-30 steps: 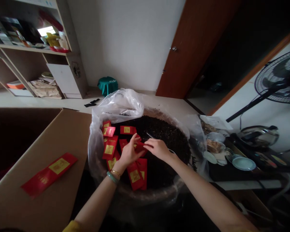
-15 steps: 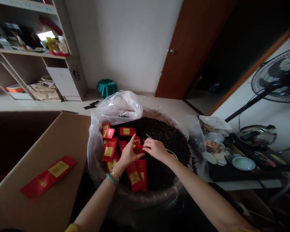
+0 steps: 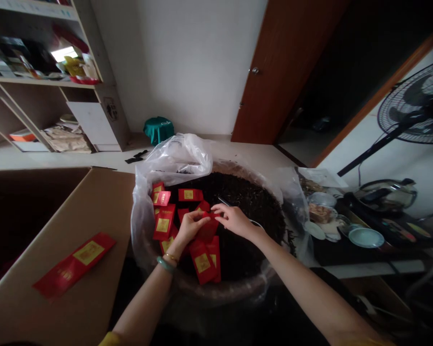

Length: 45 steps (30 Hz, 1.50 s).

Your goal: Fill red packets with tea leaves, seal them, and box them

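My left hand pinches the upper left edge of a red packet. The fingers of my right hand close on the same packet's upper right edge, and the fingers partly hide it. The packet hangs over a round basket lined with a clear plastic bag, which holds dark, dry leaves resembling loose tea. Several more red packets with yellow labels lie on the leaves, including one packet left of my hands and another packet below them. A thin dark handle pokes out behind my right hand.
At left stands an open cardboard box, one red packet lying on its flap. On the right, a low table carries a pale dish, bowls and a glass kettle. A fan stands behind it. A teal-covered stool is by the wall.
My left fingers, spread before, have closed on the packet's top edge. The packet has turned and now hangs down between both hands.
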Motion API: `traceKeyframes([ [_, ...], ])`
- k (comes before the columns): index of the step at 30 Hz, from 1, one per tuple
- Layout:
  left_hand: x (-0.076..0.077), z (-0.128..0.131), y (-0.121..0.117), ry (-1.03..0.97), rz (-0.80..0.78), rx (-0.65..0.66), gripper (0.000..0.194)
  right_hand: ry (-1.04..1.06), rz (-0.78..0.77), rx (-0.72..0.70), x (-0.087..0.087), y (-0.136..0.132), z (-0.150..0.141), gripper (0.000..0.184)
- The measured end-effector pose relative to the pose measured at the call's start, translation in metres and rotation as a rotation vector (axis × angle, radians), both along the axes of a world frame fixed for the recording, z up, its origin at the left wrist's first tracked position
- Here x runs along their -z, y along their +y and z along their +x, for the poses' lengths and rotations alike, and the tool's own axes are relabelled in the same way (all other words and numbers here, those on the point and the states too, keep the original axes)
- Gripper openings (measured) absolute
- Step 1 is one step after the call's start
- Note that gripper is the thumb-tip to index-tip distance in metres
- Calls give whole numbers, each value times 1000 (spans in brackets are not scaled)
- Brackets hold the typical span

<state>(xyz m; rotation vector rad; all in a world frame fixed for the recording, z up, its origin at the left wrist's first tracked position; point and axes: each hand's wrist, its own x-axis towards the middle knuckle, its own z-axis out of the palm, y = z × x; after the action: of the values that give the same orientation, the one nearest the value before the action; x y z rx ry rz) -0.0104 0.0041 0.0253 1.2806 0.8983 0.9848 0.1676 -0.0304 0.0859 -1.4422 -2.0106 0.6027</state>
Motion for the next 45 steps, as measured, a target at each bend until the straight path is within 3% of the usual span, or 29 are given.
traceKeyframes([
  [3, -4, -1, 0, -62, -46, -64, 39, 199, 125, 198, 14, 0, -1, 43],
  [5, -8, -1, 0, -86, -54, -86, 39, 284, 104, 271, 23, -1, -6, 44],
  [9, -12, -3, -3, -92, -84, -97, 40, 397, -48, 300, 30, 0, -18, 31],
  [13, -10, -4, -3, -106, -118, -128, 40, 559, -172, 320, 30, 4, -24, 31],
  [18, -8, -3, -2, -99, -103, -161, 40, 727, -176, 359, 35, 5, -28, 35],
  [24, -10, -4, -3, -52, -71, -220, 37, 594, -76, 407, 39, 0, -35, 27],
  [32, -9, -2, -2, -6, -7, -119, 36, 558, -13, 328, 45, 1, -30, 16],
  [38, -9, -1, -1, 14, 38, -53, 34, 591, -197, 235, 37, 7, -20, 19],
  [41, -13, -1, -3, -22, -7, -33, 43, 595, -183, 280, 33, 7, -19, 19],
  [45, -17, -1, -9, -63, -135, 144, 56, 664, -160, 301, 36, 6, -24, 22],
])
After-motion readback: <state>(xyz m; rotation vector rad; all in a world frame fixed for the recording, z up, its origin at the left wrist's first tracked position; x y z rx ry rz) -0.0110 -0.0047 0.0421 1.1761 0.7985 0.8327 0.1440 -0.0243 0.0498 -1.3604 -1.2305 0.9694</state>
